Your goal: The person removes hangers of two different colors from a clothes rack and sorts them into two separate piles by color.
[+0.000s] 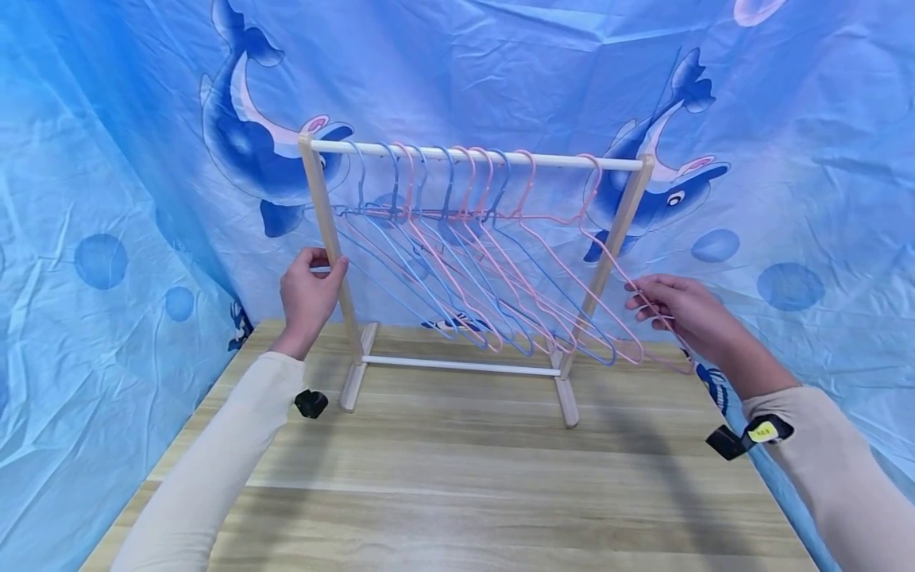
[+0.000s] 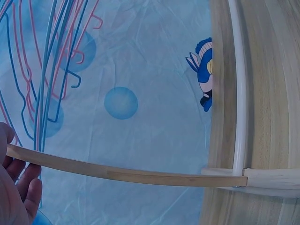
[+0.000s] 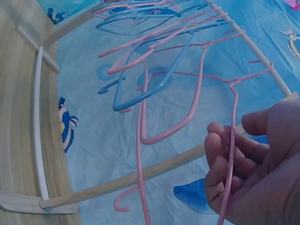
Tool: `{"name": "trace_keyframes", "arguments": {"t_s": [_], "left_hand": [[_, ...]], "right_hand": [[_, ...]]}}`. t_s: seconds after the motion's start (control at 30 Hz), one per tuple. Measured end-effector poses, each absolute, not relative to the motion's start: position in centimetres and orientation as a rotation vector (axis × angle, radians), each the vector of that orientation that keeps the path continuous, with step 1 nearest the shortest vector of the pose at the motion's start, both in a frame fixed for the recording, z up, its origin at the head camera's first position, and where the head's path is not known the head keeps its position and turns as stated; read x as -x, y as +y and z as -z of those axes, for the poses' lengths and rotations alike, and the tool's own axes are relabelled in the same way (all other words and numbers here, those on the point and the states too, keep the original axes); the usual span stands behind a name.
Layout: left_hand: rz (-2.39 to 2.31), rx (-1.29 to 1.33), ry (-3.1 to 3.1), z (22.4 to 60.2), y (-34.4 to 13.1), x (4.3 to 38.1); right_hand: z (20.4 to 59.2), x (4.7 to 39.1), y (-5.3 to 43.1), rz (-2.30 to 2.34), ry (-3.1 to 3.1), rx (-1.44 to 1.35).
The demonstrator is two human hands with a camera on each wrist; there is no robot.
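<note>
A wooden clothes rack (image 1: pixel 479 151) stands on the table, with several blue and pink wire hangers (image 1: pixel 527 230) hung along its white top rod. My left hand (image 1: pixel 310 298) grips the rack's left post (image 1: pixel 322 202) partway up, thumb in front. In the left wrist view that post (image 2: pixel 140 175) runs from between the fingers to the base. At the far right hangs a pink hanger (image 3: pixel 234 105), its hook still over the rod. My right hand (image 1: pixel 689 314) has its fingers loosely curled round this hanger's sloping arm. The right thumb stands slightly apart from the wire.
The wood-grain table (image 1: pixel 457 477) lies under and in front of the rack. A white lower bar (image 1: pixel 461 365) joins the rack's feet. A blue dolphin-print sheet (image 1: pixel 465 71) hangs close behind. Both wrists carry black straps (image 1: pixel 310 403).
</note>
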State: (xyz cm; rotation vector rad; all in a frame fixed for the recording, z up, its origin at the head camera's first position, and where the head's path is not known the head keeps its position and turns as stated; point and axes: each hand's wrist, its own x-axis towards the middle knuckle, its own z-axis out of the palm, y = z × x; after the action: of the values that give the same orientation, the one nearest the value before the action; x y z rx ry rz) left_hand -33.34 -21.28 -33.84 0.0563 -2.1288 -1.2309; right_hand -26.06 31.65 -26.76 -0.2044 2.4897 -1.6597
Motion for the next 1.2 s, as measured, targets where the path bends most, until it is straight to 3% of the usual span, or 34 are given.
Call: {"name": "trace_keyframes", "arguments": {"t_s": [0.67, 1.2], "left_hand": [[1.172, -0.045, -2.129, 34.3, -21.6, 33.3], [1.169, -0.058, -2.131, 33.9, -21.7, 33.4]], "right_hand": [[26.3, 26.0, 30.8, 1.49, 2.829, 0.031], [23.7, 24.0, 31.7, 1.578, 2.847, -0.045]]}}
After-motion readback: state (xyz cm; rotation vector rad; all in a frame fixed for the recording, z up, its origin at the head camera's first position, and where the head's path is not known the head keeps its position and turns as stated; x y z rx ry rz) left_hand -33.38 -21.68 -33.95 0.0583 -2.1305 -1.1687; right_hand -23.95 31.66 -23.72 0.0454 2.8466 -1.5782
